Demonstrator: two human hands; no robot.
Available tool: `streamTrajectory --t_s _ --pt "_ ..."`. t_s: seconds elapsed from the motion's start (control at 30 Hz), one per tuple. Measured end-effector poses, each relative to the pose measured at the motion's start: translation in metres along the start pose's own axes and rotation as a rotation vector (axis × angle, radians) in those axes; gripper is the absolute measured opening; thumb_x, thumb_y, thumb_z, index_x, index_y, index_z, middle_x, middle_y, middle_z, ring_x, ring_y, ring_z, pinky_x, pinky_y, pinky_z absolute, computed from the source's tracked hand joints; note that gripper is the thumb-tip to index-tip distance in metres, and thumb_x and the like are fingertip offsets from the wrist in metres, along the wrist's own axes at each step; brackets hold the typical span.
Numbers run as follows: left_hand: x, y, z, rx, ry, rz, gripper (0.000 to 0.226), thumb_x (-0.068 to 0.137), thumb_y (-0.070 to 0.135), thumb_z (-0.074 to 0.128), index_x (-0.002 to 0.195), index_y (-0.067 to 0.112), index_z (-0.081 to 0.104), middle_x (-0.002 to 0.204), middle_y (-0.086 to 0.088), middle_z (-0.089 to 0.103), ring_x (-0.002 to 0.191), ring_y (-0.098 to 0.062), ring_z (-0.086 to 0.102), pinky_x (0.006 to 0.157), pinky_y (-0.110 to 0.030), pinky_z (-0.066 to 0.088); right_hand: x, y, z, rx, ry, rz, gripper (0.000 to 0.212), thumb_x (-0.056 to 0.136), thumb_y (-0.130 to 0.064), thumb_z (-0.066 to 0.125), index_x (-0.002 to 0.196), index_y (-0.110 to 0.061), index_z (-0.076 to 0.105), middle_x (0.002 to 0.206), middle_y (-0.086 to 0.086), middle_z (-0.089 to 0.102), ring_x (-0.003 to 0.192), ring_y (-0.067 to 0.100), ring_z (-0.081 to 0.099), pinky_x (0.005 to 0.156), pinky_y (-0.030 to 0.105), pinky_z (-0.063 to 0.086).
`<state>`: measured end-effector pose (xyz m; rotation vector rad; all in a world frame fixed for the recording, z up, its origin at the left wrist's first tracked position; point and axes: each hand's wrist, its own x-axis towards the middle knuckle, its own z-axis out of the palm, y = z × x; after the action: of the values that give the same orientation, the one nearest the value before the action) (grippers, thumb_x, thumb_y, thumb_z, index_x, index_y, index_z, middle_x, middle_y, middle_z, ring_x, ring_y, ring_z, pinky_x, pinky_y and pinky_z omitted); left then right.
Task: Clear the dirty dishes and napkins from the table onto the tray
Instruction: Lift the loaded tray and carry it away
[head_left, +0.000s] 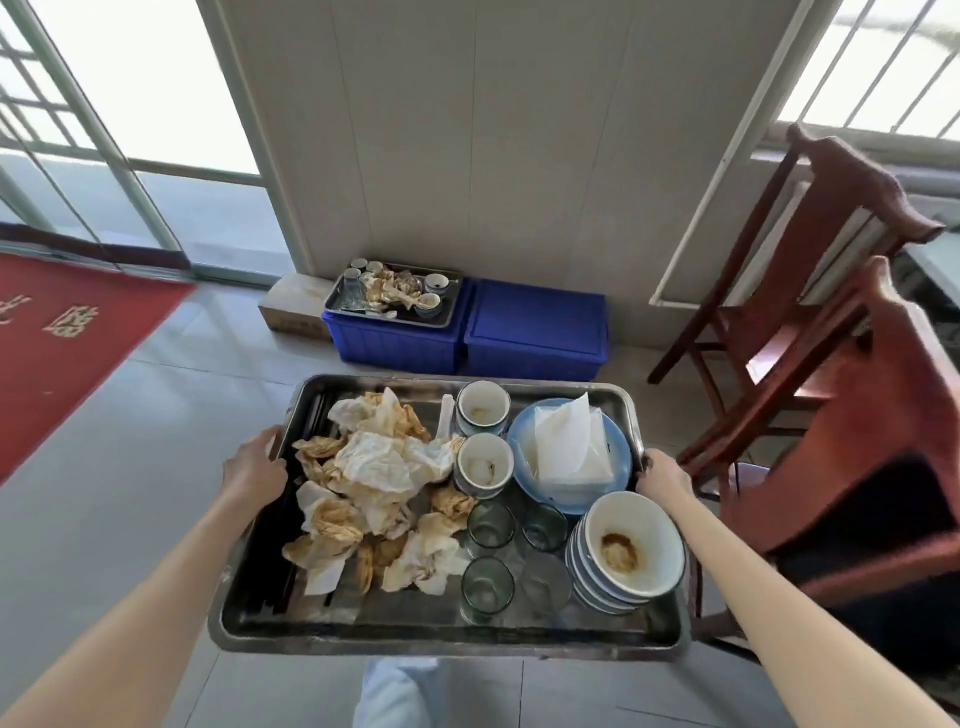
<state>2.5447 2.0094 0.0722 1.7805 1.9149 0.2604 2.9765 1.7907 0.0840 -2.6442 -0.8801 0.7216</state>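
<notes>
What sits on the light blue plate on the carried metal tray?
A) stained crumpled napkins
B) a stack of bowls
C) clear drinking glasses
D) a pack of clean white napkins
D: a pack of clean white napkins rests on the light blue plate at the metal tray's far right.

One head-worn view, aimed forward and down; the tray (447, 636) is seen close, the floor (130, 426) and wall (493, 156) beyond.
</notes>
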Motion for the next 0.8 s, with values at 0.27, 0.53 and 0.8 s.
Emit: streamTrajectory --t_s 0.27,0.53,0.8 --pt "0.194 0.106 0.007 -0.011 -0.050 0.048 0.052 0.090 0.006 0.053 0.139 0.020 0.043 0.126 -0.024 0.055 0.116 -0.042 0.049 0.095 -0.039 0.038 0.153 -0.097 -0.019 0.081 0.072 0.084 0.025 0.089 -0.005 0.044 0.112 -0.008 0.055 0.118 0.019 0.060 0.111 0.036 0.053 0.087 0.035 0.041" --pt "0.354 0.212 0.031 -0.036 -0.081 0.062 0.050 0.089 0.005 0.053 0.136 0.022 0.047 0.125 -0.023 0.056 0.112 -0.041 0.051 0.092 -0.038 0.038 0.303 -0.164 -0.048 0.165 0.087 0.153 0.026 0.088 -0.004 0.042 0.108 -0.010 0.057 0.109 0.020 0.061 0.100 0.036 0.054 0.078 0.033 0.041" --pt "0.475 0.318 0.094 -0.063 -0.095 0.030 0.053 0.086 0.000 0.055 0.135 0.017 0.049 0.123 -0.024 0.057 0.110 -0.041 0.052 0.093 -0.042 0.041 0.471 -0.188 -0.080 0.177 0.057 0.176 0.028 0.089 -0.005 0.041 0.113 -0.009 0.054 0.112 0.020 0.060 0.100 0.035 0.054 0.076 0.031 0.039"
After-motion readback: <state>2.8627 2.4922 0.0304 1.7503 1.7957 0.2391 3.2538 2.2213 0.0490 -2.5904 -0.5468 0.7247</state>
